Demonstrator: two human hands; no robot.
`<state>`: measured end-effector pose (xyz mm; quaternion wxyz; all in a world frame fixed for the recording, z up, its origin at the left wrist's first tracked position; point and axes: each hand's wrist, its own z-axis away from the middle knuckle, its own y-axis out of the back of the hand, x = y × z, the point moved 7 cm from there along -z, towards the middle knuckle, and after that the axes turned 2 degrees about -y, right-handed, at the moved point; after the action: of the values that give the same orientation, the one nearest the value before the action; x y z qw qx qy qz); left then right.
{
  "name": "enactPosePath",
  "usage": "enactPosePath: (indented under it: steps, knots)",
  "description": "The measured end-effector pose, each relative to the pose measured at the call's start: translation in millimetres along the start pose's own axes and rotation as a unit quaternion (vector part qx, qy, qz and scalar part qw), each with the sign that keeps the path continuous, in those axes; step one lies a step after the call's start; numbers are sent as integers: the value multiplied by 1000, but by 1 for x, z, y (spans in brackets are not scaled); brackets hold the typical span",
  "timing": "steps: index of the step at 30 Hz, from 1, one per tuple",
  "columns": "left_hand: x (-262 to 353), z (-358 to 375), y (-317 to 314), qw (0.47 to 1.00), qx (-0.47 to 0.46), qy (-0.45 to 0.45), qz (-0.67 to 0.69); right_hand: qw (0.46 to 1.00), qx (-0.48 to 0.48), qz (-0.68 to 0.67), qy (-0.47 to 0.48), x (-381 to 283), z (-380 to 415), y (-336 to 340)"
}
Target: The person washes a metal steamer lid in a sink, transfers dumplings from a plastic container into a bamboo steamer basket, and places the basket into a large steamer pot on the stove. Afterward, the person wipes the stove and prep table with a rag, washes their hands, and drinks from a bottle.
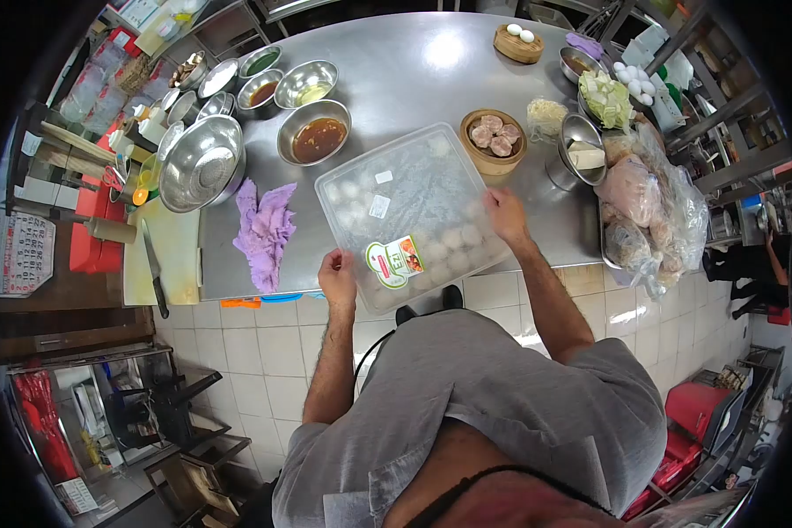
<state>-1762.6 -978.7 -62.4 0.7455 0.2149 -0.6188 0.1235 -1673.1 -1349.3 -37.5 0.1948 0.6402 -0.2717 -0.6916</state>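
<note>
A large clear plastic container (pixel 436 207) with its lid on lies tilted at the near edge of the steel table. Rows of pale round balls, perhaps dumplings, show through the frosted lid, which bears a green and white label (pixel 394 262). My left hand (pixel 337 275) grips the near left side of the container, fingers curled at its rim. On the opposite side, my right hand (pixel 505 214) closes on the right edge. Just beyond that hand stands a round bamboo steamer (pixel 495 165) holding several pinkish dumplings. A crumpled purple cloth (pixel 265 231) lies left of the container.
Steel bowls of sauce (pixel 319 141) and a large colander (pixel 204 165) stand at the left. A knife (pixel 154 264) rests on a cutting board (pixel 179 238). Bagged meat (pixel 638 198), chopped cabbage (pixel 609 99) and noodles (pixel 547 116) sit at the right. A small steamer (pixel 517 48) carries two eggs.
</note>
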Motion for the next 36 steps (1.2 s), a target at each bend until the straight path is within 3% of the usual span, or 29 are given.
enactPosePath:
  steps: [1, 4, 11, 14, 16, 23, 26, 29, 31, 36]
  knots:
    - [-2, -2, 1, 999, -3, -20, -45, 994, 31, 89, 51, -6, 0, 2]
    - [-10, -5, 6, 992, 6, -27, -121, 997, 49, 56, 38, 2, 3, 0]
    - [-2, -8, 3, 990, 10, -56, -132, 998, 39, 33, 20, 19, -14, -11]
    - [7, -4, 2, 986, 15, -77, -150, 992, 92, 12, 81, 7, -6, 0]
    - [-3, 2, 1, 997, -30, 33, -66, 997, -17, -80, -11, 10, 0, -4]
    - [-32, 56, 0, 987, -56, 37, -142, 996, -53, -24, -73, 45, 30, -2]
    - [-47, 63, 3, 995, -25, 82, -43, 994, -80, -58, -42, 42, 31, -7]
    - [-55, 61, 8, 993, -46, 101, 36, 976, -118, -166, -79, 32, 47, -5]
    - [-47, 62, 8, 977, -56, 100, 180, 975, -101, -185, -68, 19, 61, 2]
    - [-13, 73, 26, 978, -87, 39, 183, 962, -8, -269, -33, 5, 101, 7]
